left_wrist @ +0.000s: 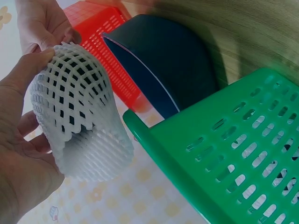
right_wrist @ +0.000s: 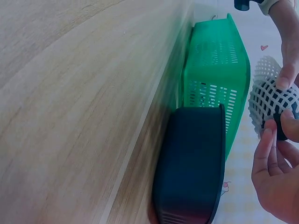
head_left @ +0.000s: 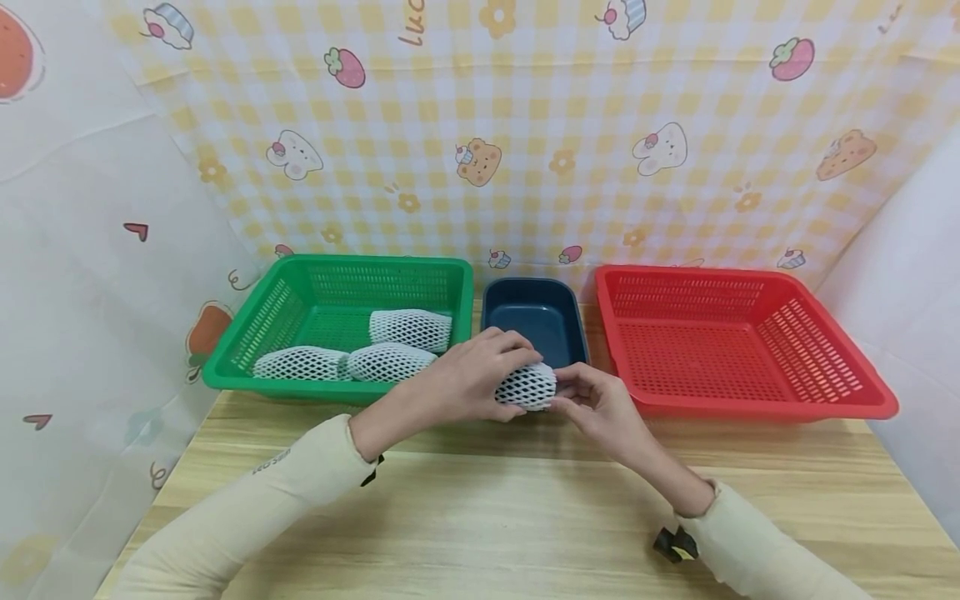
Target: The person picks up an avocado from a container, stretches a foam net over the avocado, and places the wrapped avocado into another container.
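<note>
My left hand [head_left: 472, 375] grips a white foam net sleeve [head_left: 527, 387] in front of the blue basin. Through its mesh something dark shows, and in the left wrist view the sleeve's near end gapes open. At the other end my right hand [head_left: 603, 408] pinches a dark object [right_wrist: 281, 127] that pokes out of the net, its fingertips against the sleeve's edge. What kind of object it is, I cannot tell. Several more white net sleeves [head_left: 411, 330] with dark contents lie in the green basket [head_left: 341, 258] on the left.
A dark blue basin [head_left: 532, 321] stands between the green basket and a red basket [head_left: 697, 358] on the right. All three are on a wooden table [head_left: 480, 517], with a yellow checked cloth [head_left: 525, 100] hanging behind.
</note>
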Demonstrator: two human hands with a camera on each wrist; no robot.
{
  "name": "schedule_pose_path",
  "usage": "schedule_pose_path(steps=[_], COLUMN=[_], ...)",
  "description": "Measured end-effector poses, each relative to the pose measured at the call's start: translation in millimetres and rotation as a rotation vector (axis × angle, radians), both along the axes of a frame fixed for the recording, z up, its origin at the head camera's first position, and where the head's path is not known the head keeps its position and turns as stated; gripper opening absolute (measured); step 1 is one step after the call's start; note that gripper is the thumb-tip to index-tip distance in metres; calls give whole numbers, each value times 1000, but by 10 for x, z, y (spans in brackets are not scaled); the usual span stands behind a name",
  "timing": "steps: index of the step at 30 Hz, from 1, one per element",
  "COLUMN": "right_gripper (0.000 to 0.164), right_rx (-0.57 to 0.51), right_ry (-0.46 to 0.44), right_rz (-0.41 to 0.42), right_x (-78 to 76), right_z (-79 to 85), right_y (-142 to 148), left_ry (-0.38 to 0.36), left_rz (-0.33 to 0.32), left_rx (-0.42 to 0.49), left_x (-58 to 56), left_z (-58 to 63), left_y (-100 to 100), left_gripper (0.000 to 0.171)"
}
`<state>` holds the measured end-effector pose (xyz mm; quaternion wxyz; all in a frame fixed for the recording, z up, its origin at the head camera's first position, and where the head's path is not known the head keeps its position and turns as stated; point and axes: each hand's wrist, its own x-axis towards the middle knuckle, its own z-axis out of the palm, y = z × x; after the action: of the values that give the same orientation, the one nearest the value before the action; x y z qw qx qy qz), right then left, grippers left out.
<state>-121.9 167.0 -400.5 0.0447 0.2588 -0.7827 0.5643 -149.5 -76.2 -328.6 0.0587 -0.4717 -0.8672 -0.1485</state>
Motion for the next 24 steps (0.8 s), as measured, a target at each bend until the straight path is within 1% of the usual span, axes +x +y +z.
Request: schedule_pose_path(steps=[3,7,18,24], right_gripper=[34,34,38,33], right_rx=[8,14,24,32], right_ry=[23,28,-31,-10], right_rz=[-11,-16,2,4], right_x=[4,0,11,-4], right_z=[-9,-19,-13,-56], right_y=[-9,-18,10,56], left_ry=[0,1,24,58], left_rz=[-2,-7,-10,-15], left_rx=[-4,-7,1,8], left_x=[-4,-12,-12,-19], left_z=[-9,-20,-19,-29], left_y=[3,11,3,-8], left_gripper=[62,62,57,55])
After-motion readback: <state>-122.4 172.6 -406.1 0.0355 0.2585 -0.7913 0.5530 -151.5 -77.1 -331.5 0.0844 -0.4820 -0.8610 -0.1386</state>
